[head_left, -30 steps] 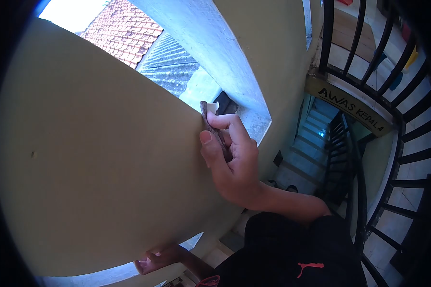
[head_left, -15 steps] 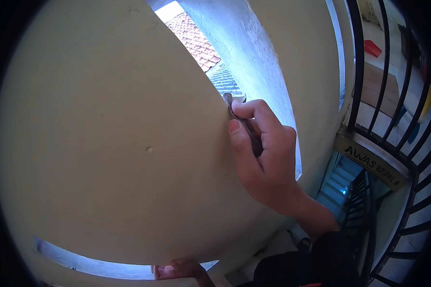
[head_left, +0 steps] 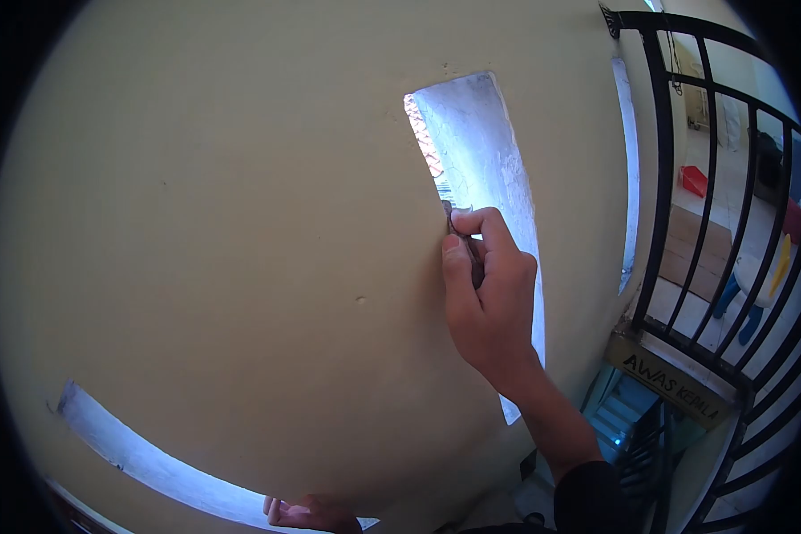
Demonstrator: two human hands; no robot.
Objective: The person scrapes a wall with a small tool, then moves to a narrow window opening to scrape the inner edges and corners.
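Note:
In my right hand (head_left: 494,294) is a slim, dark brown tool (head_left: 478,270) with a flattened tip, pinched between thumb and fingers. Its tip points up and rests at or very near the left edge of a tall narrow wall opening (head_left: 481,133). Most of the tool is hidden by my fingers, so its exact kind does not show. Low in the view, my left hand (head_left: 303,514) lies by the edge of a long lower slot (head_left: 169,472). Its fingers are bent and slightly apart, with nothing seen in them.
A beige wall (head_left: 240,222) with a small dent fills the left and middle. To the right runs a black metal railing (head_left: 659,178) above a stairwell (head_left: 623,418) and a beam lettered "AWAS KEPALA" (head_left: 672,383). Beyond the bars are a red dustpan-like object (head_left: 693,181) and a brown board (head_left: 696,254).
My view has shifted, so the whole top of the opening and more railing now show. My right hand still grips the tool at the opening's left edge; my left hand stays by the lower slot.

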